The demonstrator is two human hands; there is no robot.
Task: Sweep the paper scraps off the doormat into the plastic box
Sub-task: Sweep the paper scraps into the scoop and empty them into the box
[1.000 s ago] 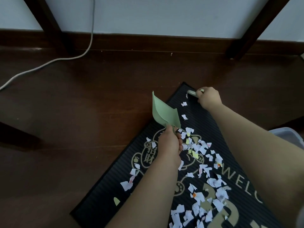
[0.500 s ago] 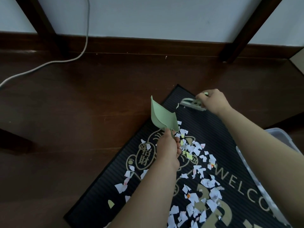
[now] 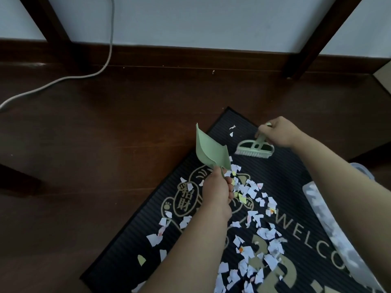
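Observation:
A black doormat (image 3: 283, 182) with gold lettering lies on the dark floor, strewn with several white and yellow paper scraps (image 3: 254, 195). My left hand (image 3: 216, 192) grips the handle of a light green dustpan (image 3: 210, 152), held tilted up over the mat's left edge. My right hand (image 3: 279, 132) holds the handle of a small green brush (image 3: 255, 150), whose bristles touch the mat near its far corner. Two scraps (image 3: 232, 131) lie beyond the brush. The clear plastic box (image 3: 330, 225) sits along the mat's right side, partly hidden by my right forearm.
Dark wooden furniture legs (image 3: 304, 49) stand against the white wall behind the mat. A white cable (image 3: 63, 80) trails across the floor at the left. Another dark leg (image 3: 17, 178) sits at the left edge.
The brush has swung into plain view and moved toward me along the mat, pushing scraps nearer the pile. The dustpan stays raised in my left hand.

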